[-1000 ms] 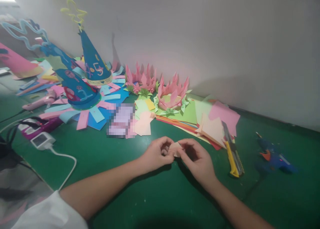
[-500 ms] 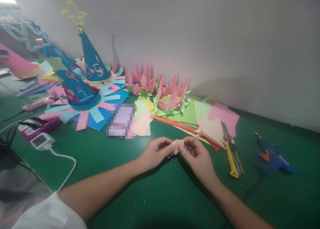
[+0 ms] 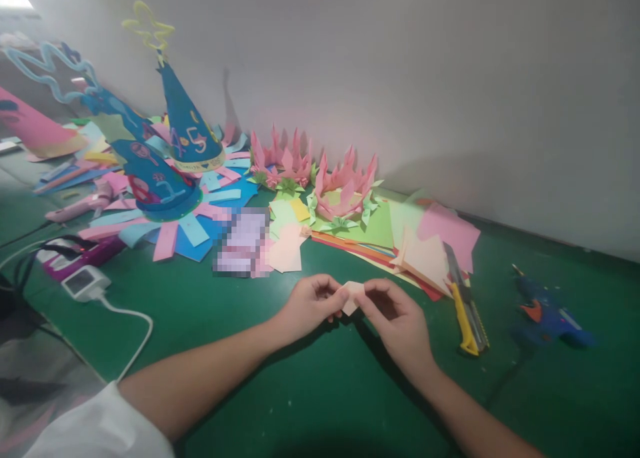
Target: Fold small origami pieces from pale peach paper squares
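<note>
A small folded piece of pale pink paper (image 3: 353, 297) is held between both hands, above the green table (image 3: 320, 391). My left hand (image 3: 313, 307) pinches its left edge with thumb and fingers. On the right side, my right hand (image 3: 397, 318) grips the same paper, its thumb lying on the front face. The fingertips behind the paper are partly hidden. Beyond the hands lie loose pale pink sheets (image 3: 286, 250) and a stack of coloured paper (image 3: 383, 228).
Two pink paper crowns (image 3: 346, 188) stand by the wall. Blue cone hats (image 3: 187, 121) and paper strips lie left, near a white charger (image 3: 86, 283) with its cable. To the right are a yellow cutter (image 3: 466, 318) and a blue glue gun (image 3: 553, 311).
The folded paper is tilted slightly differently and shows more of its face. The right hand's fingers have shifted a little; both hands still hold the paper.
</note>
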`<state>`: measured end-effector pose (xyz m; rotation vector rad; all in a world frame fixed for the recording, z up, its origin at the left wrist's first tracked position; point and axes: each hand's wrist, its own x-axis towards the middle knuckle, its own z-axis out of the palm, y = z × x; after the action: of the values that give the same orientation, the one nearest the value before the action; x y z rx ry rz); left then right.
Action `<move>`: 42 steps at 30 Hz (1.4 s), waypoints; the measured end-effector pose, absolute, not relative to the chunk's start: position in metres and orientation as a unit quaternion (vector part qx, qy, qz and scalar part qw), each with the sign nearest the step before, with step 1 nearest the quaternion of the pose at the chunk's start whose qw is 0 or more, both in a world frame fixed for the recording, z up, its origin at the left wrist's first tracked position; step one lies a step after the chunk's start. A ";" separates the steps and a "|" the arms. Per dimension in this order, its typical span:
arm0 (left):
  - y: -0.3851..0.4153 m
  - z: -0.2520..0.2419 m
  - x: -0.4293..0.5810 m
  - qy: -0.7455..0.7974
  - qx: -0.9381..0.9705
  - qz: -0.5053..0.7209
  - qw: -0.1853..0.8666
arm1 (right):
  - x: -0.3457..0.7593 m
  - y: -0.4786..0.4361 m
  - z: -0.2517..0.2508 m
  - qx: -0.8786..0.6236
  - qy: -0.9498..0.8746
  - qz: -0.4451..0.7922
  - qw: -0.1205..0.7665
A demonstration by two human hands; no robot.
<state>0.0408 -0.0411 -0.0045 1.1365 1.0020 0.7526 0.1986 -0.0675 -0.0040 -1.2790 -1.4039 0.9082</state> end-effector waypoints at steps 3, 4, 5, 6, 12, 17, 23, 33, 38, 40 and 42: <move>-0.043 -0.005 0.042 0.455 0.533 0.340 0.627 | 0.197 -0.068 -0.001 -0.541 -0.563 0.399 0.481; -0.044 -0.006 0.042 0.457 0.546 0.347 0.610 | 0.196 -0.068 -0.001 -0.542 -0.562 0.403 0.479; -0.044 -0.006 0.043 0.458 0.557 0.353 0.596 | 0.196 -0.068 -0.001 -0.541 -0.564 0.401 0.477; -0.044 -0.006 0.043 0.458 0.562 0.358 0.589 | 0.195 -0.069 -0.001 -0.540 -0.571 0.394 0.477; -0.043 -0.005 0.042 0.439 0.508 0.340 0.658 | 0.198 -0.071 -0.004 -0.516 -0.689 0.231 0.453; -0.041 -0.005 0.042 0.440 0.503 0.331 0.667 | 0.206 -0.068 -0.007 -0.448 -0.781 0.132 0.415; -0.038 -0.002 0.039 0.440 0.485 0.310 0.689 | 0.216 -0.064 -0.008 -0.409 -0.852 0.041 0.323; -0.033 -0.002 0.034 0.399 0.443 0.292 0.748 | 0.218 -0.064 -0.011 -0.389 -0.867 0.004 0.312; -0.034 -0.004 0.034 0.406 0.446 0.308 0.736 | 0.218 -0.064 -0.007 -0.386 -0.865 -0.038 0.319; -0.034 -0.004 0.035 0.407 0.443 0.312 0.735 | 0.217 -0.065 -0.005 -0.391 -0.858 -0.052 0.329; -0.035 -0.004 0.036 0.409 0.442 0.313 0.734 | 0.215 -0.065 -0.003 -0.391 -0.858 -0.046 0.331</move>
<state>0.0357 -0.0346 -0.0042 0.9726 0.8992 0.6872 0.2148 -0.0653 -0.0029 -1.0217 -2.2430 -0.1213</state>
